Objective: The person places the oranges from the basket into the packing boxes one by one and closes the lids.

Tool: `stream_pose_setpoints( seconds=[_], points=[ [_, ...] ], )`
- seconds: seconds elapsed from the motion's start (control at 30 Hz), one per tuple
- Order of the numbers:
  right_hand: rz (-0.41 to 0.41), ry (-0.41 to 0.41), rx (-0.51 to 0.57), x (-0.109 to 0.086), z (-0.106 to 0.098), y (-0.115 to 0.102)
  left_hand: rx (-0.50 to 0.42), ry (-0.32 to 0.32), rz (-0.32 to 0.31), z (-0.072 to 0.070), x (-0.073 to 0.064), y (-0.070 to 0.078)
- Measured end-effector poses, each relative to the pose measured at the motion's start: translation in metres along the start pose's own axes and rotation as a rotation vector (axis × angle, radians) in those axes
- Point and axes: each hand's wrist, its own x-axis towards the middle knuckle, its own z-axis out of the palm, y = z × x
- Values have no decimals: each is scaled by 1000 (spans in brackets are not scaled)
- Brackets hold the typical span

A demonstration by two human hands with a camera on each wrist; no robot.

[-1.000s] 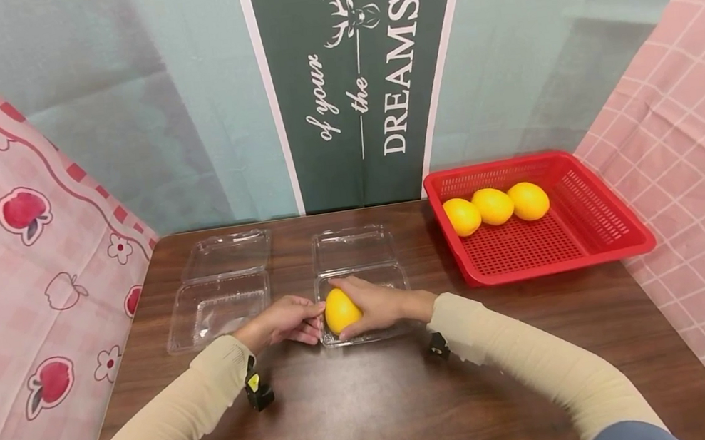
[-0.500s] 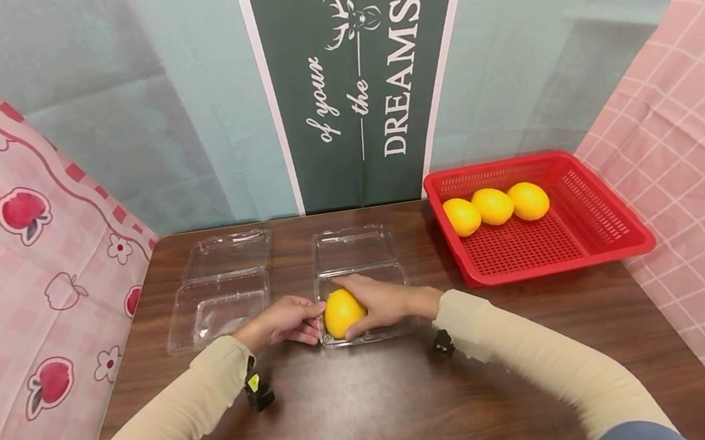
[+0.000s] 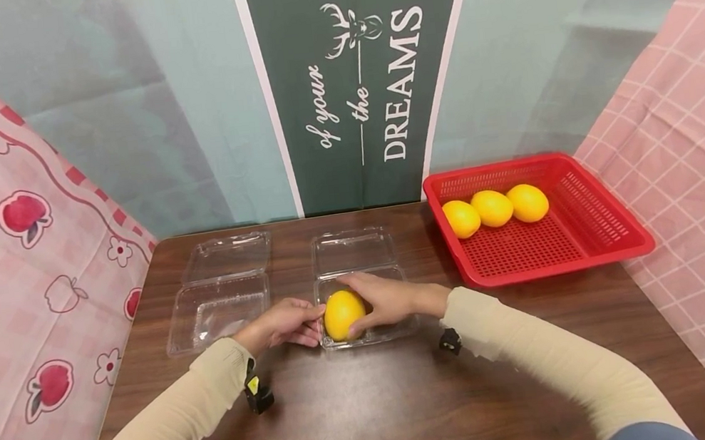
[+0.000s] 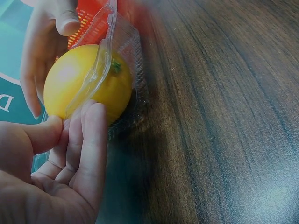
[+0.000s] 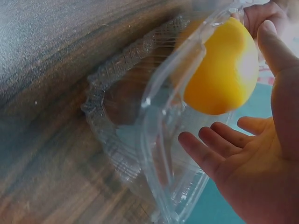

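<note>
A yellow orange (image 3: pixel 342 316) sits in the left part of the base of the middle clear plastic clamshell container (image 3: pixel 374 339), whose lid lies open toward the back. My left hand (image 3: pixel 288 321) pinches the container's left rim between thumb and fingers, as the left wrist view shows beside the orange (image 4: pixel 88 84). The right hand (image 3: pixel 390 301) hovers over the container's right side. In the right wrist view this hand (image 5: pixel 252 163) has its fingers spread and a gap to the orange (image 5: pixel 229 70); it holds nothing.
Another open clamshell container (image 3: pixel 220 313) lies to the left on the wooden table (image 3: pixel 373 411). At the back right stands a red plastic basket (image 3: pixel 589 263) with three oranges (image 3: pixel 492 208) along its back left side. Fabric walls enclose the table's back and sides.
My right hand has let go of the orange and drawn slightly to the right, leaving the orange in the container. The left hand has stayed on the rim.
</note>
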Motion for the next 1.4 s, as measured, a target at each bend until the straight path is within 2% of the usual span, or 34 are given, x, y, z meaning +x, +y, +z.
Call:
stream_pose_setpoints(
  seconds=[0.33,0.57,0.8,1.23,1.4],
  points=[
    [1,8,-19,-11,-15,1,-8,1,-3,1,0,0],
    [-30,48,-56,-18,-26,3,-4,2,-6,1,-2,2],
    [-20,72,-79,-24,-41,0,-1,10,-5,0,-1,1],
    [-42,169,-86,-35,-83,3,-7,0,-14,1,0,2],
    [-15,199,-99,-40,-97,6,-6,6,-19,0,2,1]
  ],
)
